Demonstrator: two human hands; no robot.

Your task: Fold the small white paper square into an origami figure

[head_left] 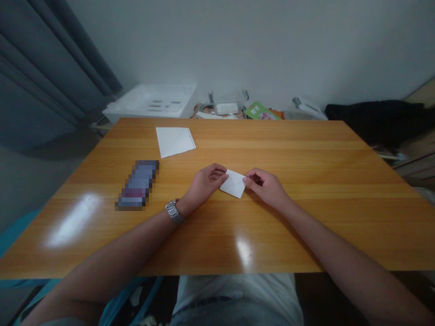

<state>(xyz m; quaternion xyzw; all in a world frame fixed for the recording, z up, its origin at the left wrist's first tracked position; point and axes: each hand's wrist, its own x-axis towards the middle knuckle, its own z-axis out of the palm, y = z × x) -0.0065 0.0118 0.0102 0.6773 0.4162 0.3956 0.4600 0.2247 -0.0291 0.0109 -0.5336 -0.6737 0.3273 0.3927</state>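
Note:
A small folded white paper [234, 184] lies on the wooden table [306, 181] near its middle. My left hand [204, 183], with a metal watch [174, 211] on the wrist, pinches the paper's left edge. My right hand [267, 185] pinches its right corner. Both hands rest low on the tabletop with the paper between them.
A second white sheet [175, 141] with a perforated edge lies farther back on the left. A blurred-out flat object [138, 184] lies left of my left hand. Behind the table sit a white box [152, 102], clutter and a dark cloth [374, 113]. Grey curtain hangs at left.

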